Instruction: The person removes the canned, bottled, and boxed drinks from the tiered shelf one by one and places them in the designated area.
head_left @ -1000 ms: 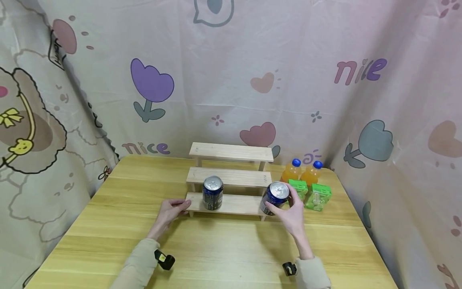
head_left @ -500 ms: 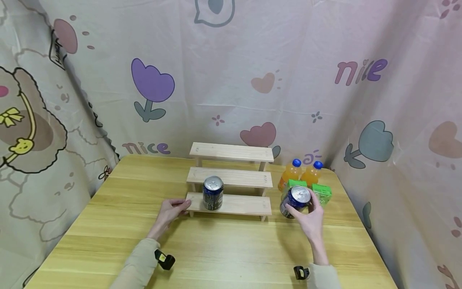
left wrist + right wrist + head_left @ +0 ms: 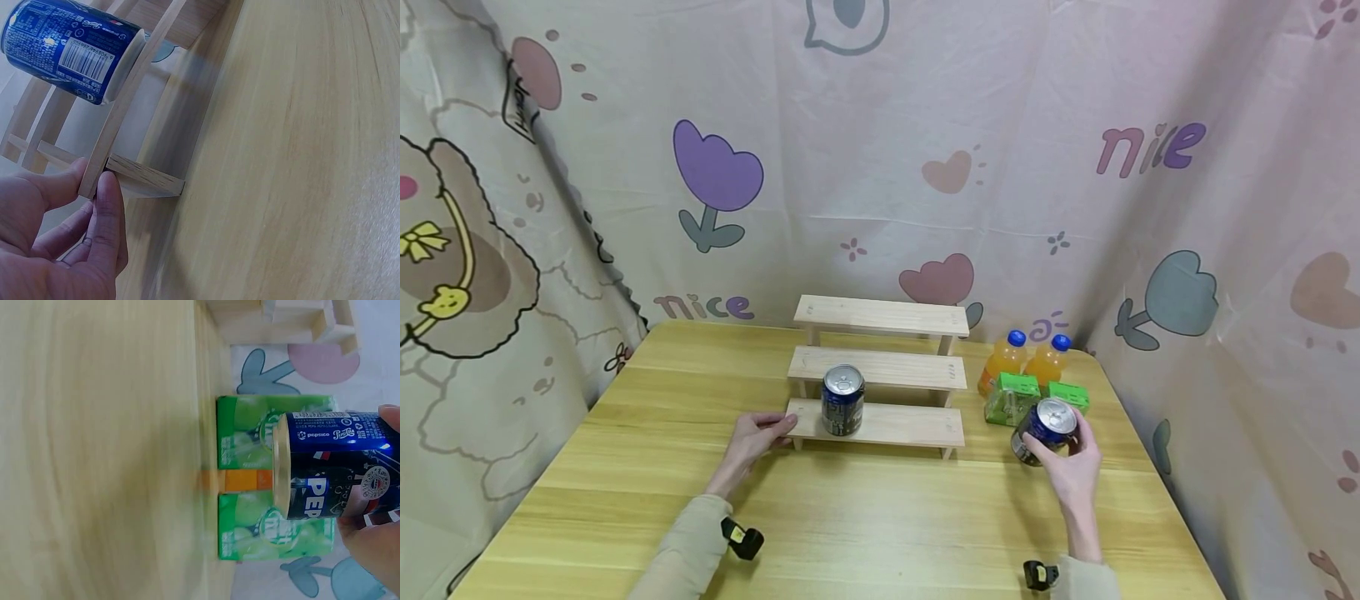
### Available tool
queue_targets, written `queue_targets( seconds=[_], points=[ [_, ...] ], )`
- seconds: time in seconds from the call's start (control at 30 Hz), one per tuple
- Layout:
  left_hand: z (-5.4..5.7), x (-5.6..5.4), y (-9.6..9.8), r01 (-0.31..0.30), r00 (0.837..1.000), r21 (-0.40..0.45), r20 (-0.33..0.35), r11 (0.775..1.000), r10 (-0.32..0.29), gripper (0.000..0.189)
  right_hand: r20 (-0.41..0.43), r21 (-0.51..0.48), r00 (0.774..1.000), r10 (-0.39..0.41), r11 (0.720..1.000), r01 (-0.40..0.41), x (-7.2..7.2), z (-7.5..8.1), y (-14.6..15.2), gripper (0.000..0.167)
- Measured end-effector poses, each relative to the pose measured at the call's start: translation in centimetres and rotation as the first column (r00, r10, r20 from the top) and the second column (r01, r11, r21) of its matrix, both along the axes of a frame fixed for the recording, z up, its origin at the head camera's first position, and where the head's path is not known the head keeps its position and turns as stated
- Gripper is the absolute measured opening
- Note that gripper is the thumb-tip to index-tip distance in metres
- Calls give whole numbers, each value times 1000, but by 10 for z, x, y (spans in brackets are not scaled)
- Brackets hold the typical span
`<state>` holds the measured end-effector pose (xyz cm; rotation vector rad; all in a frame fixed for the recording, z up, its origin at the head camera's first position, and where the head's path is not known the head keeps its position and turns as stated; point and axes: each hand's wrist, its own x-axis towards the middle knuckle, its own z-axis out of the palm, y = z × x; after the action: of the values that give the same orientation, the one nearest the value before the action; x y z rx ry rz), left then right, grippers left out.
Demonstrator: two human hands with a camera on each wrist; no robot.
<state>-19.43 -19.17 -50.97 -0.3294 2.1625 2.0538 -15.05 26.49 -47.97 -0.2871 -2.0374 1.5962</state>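
My left hand [image 3: 756,443] pinches the left end of the lowest step of a three-tier wooden shelf [image 3: 910,427]; in the left wrist view the thumb and fingers close on the board's end. One blue soda can [image 3: 842,402] stands upright on that step, left of its middle. To the right of the shelf, my right hand [image 3: 1073,467] grips a second can, a dark blue Pepsi can [image 3: 1043,432], by its sides. The right wrist view shows this Pepsi can [image 3: 337,465] raised over the table, in front of two green drink cartons.
Two green cartons, a left one [image 3: 1011,400] and a right one [image 3: 1070,395], stand on the wooden table [image 3: 880,525] right of the shelf. Behind them are two orange juice bottles [image 3: 1003,360] with blue caps. A printed curtain [image 3: 850,167] hangs around the table's back and sides.
My right hand has carried the Pepsi can to the right, from over the lowest step's right end to in front of the cartons. The left hand has stayed on the shelf.
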Motion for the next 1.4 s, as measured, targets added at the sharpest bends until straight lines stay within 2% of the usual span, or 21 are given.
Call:
queue_targets(
  seconds=[0.37,0.57,0.77,1.4],
  points=[
    [1,1,1,-5,1000,-15,-3,1000,5,41,69,-55,995,-74,995,78,3,-6,15,77],
    [1,0,1,-7,1000,-20,1,1000,7,41,140,-60,984,-107,991,116,2,-10,23,80],
    [1,0,0,-9,1000,-15,2,1000,9,41,204,-64,973,-108,990,123,1,-11,29,82],
    [2,1,1,-9,1000,-23,11,1000,9,42,244,-131,965,-96,983,131,-2,-16,39,82]
  ],
)
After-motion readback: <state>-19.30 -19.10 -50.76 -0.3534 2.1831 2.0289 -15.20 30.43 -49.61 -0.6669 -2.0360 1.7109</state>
